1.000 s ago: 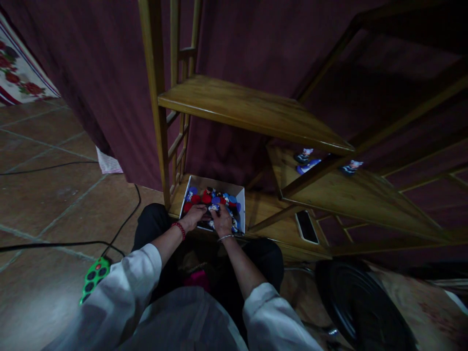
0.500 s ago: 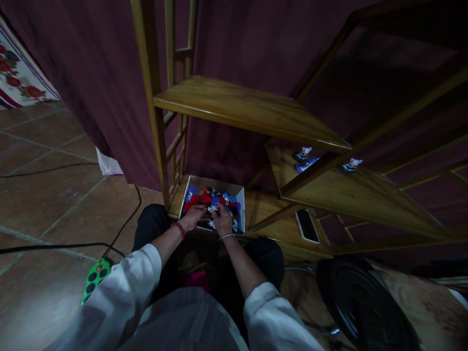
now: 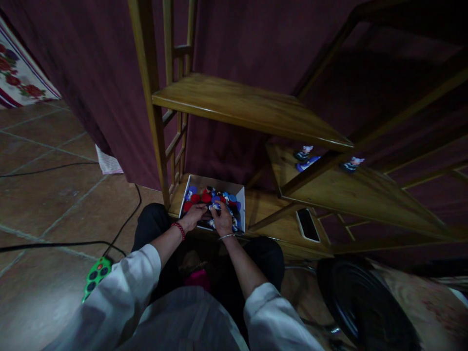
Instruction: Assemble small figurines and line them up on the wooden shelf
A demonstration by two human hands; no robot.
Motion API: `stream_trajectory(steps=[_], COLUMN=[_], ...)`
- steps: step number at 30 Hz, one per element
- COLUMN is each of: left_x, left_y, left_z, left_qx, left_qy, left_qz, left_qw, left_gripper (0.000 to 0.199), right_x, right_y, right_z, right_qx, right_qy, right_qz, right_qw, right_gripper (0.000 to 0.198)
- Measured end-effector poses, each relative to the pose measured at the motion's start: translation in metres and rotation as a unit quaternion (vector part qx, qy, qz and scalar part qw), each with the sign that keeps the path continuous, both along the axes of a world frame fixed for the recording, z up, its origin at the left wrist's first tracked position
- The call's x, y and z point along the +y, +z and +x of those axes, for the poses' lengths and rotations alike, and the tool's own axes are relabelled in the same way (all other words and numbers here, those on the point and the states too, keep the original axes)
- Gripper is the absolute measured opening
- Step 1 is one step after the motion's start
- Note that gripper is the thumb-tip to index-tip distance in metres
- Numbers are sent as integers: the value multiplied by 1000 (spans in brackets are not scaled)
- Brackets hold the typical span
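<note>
A shallow white box point(image 3: 241, 195) sits on the low wooden shelf, holding several small figurines and round pieces in red, blue and white. Over it, my right hand point(image 3: 224, 223) pinches a small blue-and-white figurine point(image 3: 215, 206) between thumb and fingers. My left hand point(image 3: 192, 218), with a red bead bracelet at the wrist, is closed at the figurine's left side; its fingertips are small and dim. Red pieces point(image 3: 193, 199) lie in the box just beyond the left hand.
A wooden shelf board point(image 3: 237, 105) juts out above the box. Two upright figurines point(image 3: 351, 165) and a purple piece point(image 3: 307, 164) stand on the right shelf. A phone-like dark slab point(image 3: 307, 225) lies below. A black round stool point(image 3: 365, 297) and green object point(image 3: 97, 275) flank me.
The figurine between my hands has shifted and turned slightly, with the right fingers raised a little. My left hand stays nearly in place.
</note>
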State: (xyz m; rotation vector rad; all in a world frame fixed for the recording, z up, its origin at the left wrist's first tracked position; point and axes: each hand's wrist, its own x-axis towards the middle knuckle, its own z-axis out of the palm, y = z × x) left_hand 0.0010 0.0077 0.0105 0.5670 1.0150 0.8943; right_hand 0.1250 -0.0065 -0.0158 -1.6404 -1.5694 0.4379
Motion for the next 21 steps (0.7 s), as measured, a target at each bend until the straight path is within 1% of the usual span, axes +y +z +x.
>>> stream_trajectory(steps=[6,12,17,21], left_x=[2,1,1,3], left_y=[-5,-5,-4,-9], left_z=[0,-2,-3,-3], left_qx=[5,-4,-12,-8], left_qy=[4,-1,-6,-1], left_qz=[-7,1,1,-1], left_qw=[1000,1000,1000,1000], left_gripper=[6,9,7,7], right_x=[2,4,4,5], right_y=[-3,-6,-2,2], right_z=[2,4,4,6], right_qx=[11,8,-9,-34], right_qy=[-5,17,34,59], right_qz=[-15,-34,-29,-23], right_qw=[1000,999,999,997], right_gripper=[27,26,24,22])
